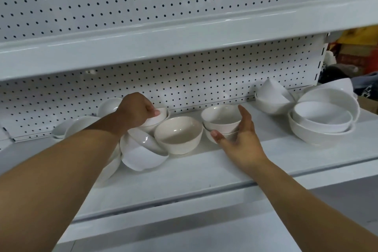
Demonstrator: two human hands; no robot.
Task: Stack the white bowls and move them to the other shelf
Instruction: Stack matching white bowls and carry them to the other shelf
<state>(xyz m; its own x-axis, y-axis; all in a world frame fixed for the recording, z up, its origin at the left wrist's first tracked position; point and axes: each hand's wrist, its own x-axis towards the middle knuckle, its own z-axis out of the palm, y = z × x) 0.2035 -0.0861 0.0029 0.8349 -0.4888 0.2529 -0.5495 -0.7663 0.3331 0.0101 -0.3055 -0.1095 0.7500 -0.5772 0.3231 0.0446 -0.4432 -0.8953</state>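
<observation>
Head view: on the middle shelf (204, 170), the left hand (136, 109) is curled over the rim of a back bowl (159, 117) by the pegboard (204, 80), above a tipped bowl (141, 153). An upright bowl (178, 135) stands at centre. Just right of it, the right hand (239, 139) is spread about a two-bowl stack (221, 118), thumb touching the lower bowl, fingers straight. Larger nested bowls (323, 120) lie far right.

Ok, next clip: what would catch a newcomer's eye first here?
The left hand grips a small bowl at the back of the white shelf, while the right hand rests open against a two-bowl stack mid-shelf. Beside them, tipped bowls lie under the left forearm and larger bowls are piled at the right end.
</observation>
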